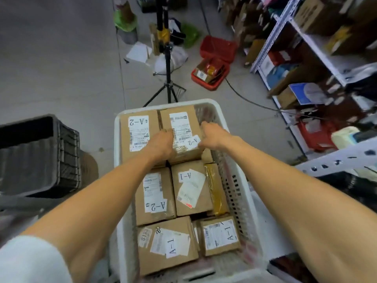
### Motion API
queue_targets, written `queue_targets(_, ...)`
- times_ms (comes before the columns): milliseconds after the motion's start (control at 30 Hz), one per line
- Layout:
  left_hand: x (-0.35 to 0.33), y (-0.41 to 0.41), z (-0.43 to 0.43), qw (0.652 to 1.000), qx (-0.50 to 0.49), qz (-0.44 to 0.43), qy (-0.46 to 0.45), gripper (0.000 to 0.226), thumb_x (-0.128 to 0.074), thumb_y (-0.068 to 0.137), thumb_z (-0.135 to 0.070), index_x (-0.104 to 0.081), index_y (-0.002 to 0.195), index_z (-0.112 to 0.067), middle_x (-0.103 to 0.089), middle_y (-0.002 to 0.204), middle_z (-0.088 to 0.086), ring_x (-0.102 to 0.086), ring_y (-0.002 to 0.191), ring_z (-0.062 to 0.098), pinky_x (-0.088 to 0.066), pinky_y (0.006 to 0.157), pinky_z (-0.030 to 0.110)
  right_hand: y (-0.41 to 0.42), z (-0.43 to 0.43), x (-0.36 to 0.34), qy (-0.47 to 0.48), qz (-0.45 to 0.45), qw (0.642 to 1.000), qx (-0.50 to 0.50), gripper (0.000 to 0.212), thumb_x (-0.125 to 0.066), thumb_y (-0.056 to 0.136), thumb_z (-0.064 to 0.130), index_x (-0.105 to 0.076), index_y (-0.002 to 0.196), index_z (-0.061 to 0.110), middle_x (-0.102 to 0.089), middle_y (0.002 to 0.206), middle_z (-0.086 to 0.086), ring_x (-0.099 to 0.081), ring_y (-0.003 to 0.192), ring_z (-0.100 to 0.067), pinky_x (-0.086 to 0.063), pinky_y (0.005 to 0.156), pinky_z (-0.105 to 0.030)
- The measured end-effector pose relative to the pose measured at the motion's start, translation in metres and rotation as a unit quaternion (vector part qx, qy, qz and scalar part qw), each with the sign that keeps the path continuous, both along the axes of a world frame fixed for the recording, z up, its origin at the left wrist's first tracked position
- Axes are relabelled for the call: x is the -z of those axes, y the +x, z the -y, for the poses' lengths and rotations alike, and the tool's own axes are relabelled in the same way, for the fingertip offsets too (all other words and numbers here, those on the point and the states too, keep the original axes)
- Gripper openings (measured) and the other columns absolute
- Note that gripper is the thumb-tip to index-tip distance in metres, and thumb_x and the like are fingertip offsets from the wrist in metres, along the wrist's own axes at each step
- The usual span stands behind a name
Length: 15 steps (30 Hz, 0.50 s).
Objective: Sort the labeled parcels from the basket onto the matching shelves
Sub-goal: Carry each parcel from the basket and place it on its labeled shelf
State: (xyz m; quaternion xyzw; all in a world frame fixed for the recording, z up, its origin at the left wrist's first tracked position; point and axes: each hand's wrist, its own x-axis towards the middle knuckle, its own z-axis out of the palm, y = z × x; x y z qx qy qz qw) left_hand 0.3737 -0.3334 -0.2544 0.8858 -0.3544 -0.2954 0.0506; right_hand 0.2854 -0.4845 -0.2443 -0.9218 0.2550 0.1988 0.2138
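Both arms stretched into white basket (122, 170), full of brown labeled parcels. Left hand (161, 145) pressed on left side of far-right parcel (183, 135) marked A-2, right hand (212, 134) on its right side; both clamped around this box, at 12 o'clock inside basket. Another A-2 parcel (138, 133) just beside, at 9 o'clock. Shelves (318, 58) at 2 o'clock, black crate (38, 156) at 9 o'clock.

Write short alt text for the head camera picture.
Both hands, left hand and right hand, grip the sides of a cardboard parcel labeled A-2 at the far end of a white basket packed with A-1 and A-2 parcels.
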Motion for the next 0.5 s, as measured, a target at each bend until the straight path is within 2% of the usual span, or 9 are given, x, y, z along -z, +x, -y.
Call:
queue_targets(33, 0.005, 0.006, 0.008, 1.0, -0.011, -0.013, -0.004, 0.073, -0.072, 0.082, -0.021, -0.032, 0.14, -0.002, -0.042, 0.137, 0.018, -0.046, 0.123, 0.033, -0.042, 0.101, 0.038, 0.009, 0.003, 0.005, 0.002, 0.001, 1.0, 0.012, 0.051, -0.07, 0.081, 0.022, -0.045, 0.123, 0.005, -0.054, 0.117, -0.014, -0.054, 0.103, -0.028, -0.042, 0.073, -0.033)
queue_targets(133, 0.025, 0.015, 0.023, 0.998, -0.041, -0.04, -0.01, 0.067, -0.069, 0.084, -0.022, -0.034, 0.136, 0.003, -0.039, 0.134, 0.02, -0.043, 0.122, 0.031, -0.04, 0.103, 0.035, 0.027, 0.004, 0.027, 0.021, 0.008, 0.998, 0.056, 0.066, -0.072, 0.081, 0.023, -0.038, 0.133, 0.002, -0.048, 0.128, -0.018, -0.049, 0.117, -0.034, -0.045, 0.093, -0.039)
queue_targets(200, 0.042, 0.018, 0.028, 0.997, -0.071, -0.021, -0.036, 0.065, -0.067, 0.084, -0.02, -0.034, 0.133, 0.006, -0.037, 0.131, 0.02, -0.043, 0.119, 0.03, -0.04, 0.103, 0.033, 0.033, -0.002, 0.047, 0.045, 0.02, 0.994, 0.098, 0.07, -0.073, 0.08, 0.02, -0.034, 0.135, 0.002, -0.045, 0.13, -0.018, -0.047, 0.119, -0.033, -0.043, 0.098, -0.039)
queue_targets(300, 0.059, 0.018, 0.034, 0.987, -0.142, -0.009, -0.08, 0.079, -0.068, 0.084, -0.023, -0.022, 0.139, 0.011, -0.033, 0.135, 0.024, -0.04, 0.122, 0.032, -0.037, 0.106, 0.035, 0.037, -0.013, 0.082, 0.115, 0.059, 0.965, 0.228, 0.082, -0.08, 0.07, 0.023, -0.033, 0.135, 0.004, -0.048, 0.129, -0.012, -0.05, 0.12, -0.03, -0.045, 0.098, -0.039)
queue_targets(400, 0.068, 0.008, 0.04, 0.978, -0.175, -0.054, -0.098, 0.101, -0.069, 0.083, -0.034, -0.004, 0.146, 0.011, -0.016, 0.15, 0.028, -0.018, 0.139, 0.038, -0.02, 0.117, 0.04, 0.031, -0.02, 0.104, 0.186, 0.088, 0.925, 0.319, 0.083, -0.084, 0.067, 0.026, -0.038, 0.134, 0.011, -0.056, 0.119, 0.004, -0.055, 0.112, -0.017, -0.043, 0.088, -0.024)
queue_targets(467, 0.077, 0.001, 0.04, 0.967, -0.197, -0.104, -0.127, 0.108, -0.07, 0.082, -0.033, 0.007, 0.149, 0.004, 0.004, 0.157, 0.025, 0.004, 0.146, 0.037, -0.006, 0.118, 0.041, 0.024, -0.021, 0.111, 0.203, 0.11, 0.901, 0.367, 0.081, -0.085, 0.069, 0.021, -0.039, 0.135, 0.011, -0.061, 0.123, 0.0, -0.058, 0.114, -0.02, -0.044, 0.09, -0.027)
queue_targets(500, 0.08, -0.002, 0.039, 0.963, -0.202, -0.114, -0.137, 0.111, -0.07, 0.081, -0.033, 0.009, 0.149, 0.001, 0.009, 0.158, 0.022, 0.009, 0.146, 0.036, -0.002, 0.118, 0.041, 0.021, -0.02, 0.114, 0.205, 0.113, 0.895, 0.381, 0.081, -0.084, 0.07, 0.018, -0.038, 0.137, 0.011, -0.062, 0.126, -0.004, -0.058, 0.116, -0.024, -0.045, 0.094, -0.031)
